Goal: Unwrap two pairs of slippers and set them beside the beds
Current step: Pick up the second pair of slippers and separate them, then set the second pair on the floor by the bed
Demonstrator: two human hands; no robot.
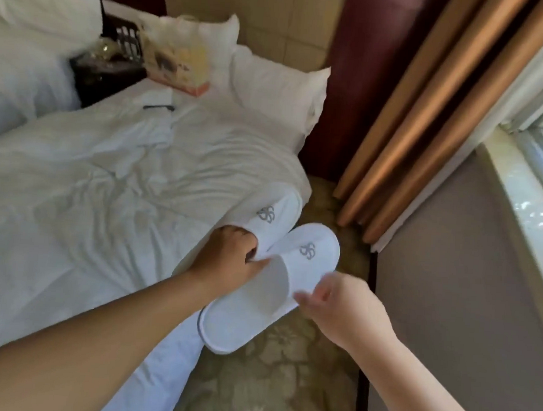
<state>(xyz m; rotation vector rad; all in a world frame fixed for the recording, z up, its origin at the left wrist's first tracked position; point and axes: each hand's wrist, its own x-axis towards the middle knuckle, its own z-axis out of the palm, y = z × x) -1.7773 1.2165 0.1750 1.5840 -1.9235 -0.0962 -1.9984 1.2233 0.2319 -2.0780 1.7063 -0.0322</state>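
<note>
Two white slippers with a grey flower logo hang in the air over the gap between the bed (105, 201) and the wall. My left hand (228, 260) pinches the upper edges of both: the left slipper (272, 218) lies against the bed's side, and the right slipper (258, 293) sits lower, over the carpet. My right hand (337, 304) pinches the right slipper's outer edge with curled fingers. No wrapping shows on either slipper.
White pillows (277, 91) lie at the bed's head. A dark nightstand (106, 77) holds a tissue box (180, 60). Patterned carpet (279, 371) fills the narrow aisle. Tan curtains (428, 119) and a window sill (524, 201) stand to the right.
</note>
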